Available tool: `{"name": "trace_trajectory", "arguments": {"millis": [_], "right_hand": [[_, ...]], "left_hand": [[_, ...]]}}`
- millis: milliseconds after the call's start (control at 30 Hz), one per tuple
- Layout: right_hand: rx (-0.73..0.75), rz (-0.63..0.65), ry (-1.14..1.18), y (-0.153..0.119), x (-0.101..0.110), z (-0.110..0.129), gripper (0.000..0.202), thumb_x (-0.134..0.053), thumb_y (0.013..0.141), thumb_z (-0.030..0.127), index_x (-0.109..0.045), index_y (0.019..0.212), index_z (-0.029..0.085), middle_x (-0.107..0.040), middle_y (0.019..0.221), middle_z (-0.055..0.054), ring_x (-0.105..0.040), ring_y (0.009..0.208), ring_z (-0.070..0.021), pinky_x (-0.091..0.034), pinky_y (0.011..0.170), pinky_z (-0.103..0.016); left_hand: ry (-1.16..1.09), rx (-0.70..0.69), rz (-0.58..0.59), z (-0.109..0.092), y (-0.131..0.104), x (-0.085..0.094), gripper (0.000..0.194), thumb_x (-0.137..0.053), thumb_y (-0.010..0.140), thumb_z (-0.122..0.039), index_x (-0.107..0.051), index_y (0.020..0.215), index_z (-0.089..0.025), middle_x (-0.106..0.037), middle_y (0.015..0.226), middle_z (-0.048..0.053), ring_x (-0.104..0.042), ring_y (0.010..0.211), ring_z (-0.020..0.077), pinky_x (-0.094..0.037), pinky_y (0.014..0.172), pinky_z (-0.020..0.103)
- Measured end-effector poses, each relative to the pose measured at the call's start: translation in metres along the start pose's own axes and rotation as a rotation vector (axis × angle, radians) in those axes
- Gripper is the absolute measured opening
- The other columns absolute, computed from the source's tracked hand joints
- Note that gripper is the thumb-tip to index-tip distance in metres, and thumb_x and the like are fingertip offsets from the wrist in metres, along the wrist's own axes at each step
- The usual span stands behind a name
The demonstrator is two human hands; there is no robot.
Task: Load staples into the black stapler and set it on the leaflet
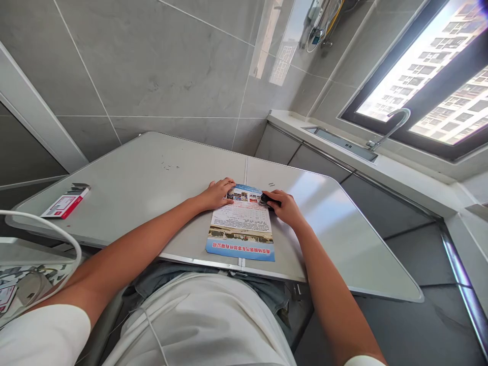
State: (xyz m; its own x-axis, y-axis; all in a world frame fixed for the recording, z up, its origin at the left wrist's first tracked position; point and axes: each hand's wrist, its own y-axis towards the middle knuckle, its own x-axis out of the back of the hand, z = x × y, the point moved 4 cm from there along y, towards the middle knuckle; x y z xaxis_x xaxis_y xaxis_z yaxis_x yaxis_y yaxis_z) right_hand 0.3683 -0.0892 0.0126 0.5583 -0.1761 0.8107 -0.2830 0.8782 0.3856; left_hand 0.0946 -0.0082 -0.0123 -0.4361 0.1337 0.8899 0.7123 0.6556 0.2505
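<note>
A printed leaflet (242,218) with blue bands and small photos lies on the table, upside down from where I sit. My left hand (218,194) rests at its far left corner, fingers and thumb spread apart and pressing on the edge. At the far right corner, my right hand (284,206) is closed around a small black stapler (265,199). The stapler meets the leaflet's right edge; its jaws are too small to make out. Tiny staples (271,184) lie just beyond it, and several more (170,166) are scattered farther left.
A red and white box (66,202) with its dark flap raised sits at the table's left end. The pale folding table (125,203) has a seam (246,165) down its middle. A white cable (74,244) loops over my left arm. To the right are a counter, sink and tap (392,127).
</note>
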Motion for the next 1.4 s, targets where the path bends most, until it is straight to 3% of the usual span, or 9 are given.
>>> {"name": "trace_trajectory", "arguments": {"millis": [800,1100,1267,1400], "right_hand": [[-0.027,0.046,-0.116,0.002,-0.002,0.009,0.048,-0.054,0.093,0.013,-0.071,0.135,0.028,-0.074,0.112,-0.006,-0.061,0.102,-0.0264,-0.049,0.095,-0.041],[-0.064,0.165,-0.406,0.004,-0.012,0.017,0.050,-0.051,0.094,0.009,-0.069,0.135,0.031,-0.070,0.113,-0.008,-0.057,0.103,-0.0268,-0.040,0.085,-0.038],[-0.038,0.212,-0.537,0.005,-0.019,0.027,0.042,-0.051,0.094,0.010,-0.072,0.125,0.029,-0.069,0.107,-0.009,-0.054,0.100,-0.0269,-0.036,0.082,-0.037],[-0.015,0.159,-0.409,0.003,-0.011,0.024,0.043,-0.049,0.097,0.014,-0.066,0.134,0.027,-0.069,0.111,-0.009,-0.056,0.103,-0.0269,-0.040,0.086,-0.038]], "left_hand": [[0.022,0.028,0.048,0.001,0.000,-0.004,0.060,-0.067,0.094,-0.040,-0.048,0.149,-0.024,-0.045,0.155,0.014,-0.045,0.143,0.0320,-0.034,0.116,0.049],[0.016,0.019,0.041,0.000,0.000,-0.004,0.059,-0.067,0.094,-0.037,-0.048,0.148,-0.023,-0.046,0.154,0.013,-0.046,0.142,0.0302,-0.034,0.117,0.048],[0.020,0.034,0.040,0.001,0.000,-0.003,0.059,-0.068,0.093,-0.037,-0.050,0.147,-0.024,-0.047,0.153,0.013,-0.046,0.142,0.0309,-0.035,0.117,0.048],[0.020,0.049,0.043,0.004,0.000,-0.004,0.058,-0.067,0.094,-0.039,-0.050,0.148,-0.025,-0.047,0.154,0.012,-0.047,0.142,0.0300,-0.035,0.117,0.048]]}}
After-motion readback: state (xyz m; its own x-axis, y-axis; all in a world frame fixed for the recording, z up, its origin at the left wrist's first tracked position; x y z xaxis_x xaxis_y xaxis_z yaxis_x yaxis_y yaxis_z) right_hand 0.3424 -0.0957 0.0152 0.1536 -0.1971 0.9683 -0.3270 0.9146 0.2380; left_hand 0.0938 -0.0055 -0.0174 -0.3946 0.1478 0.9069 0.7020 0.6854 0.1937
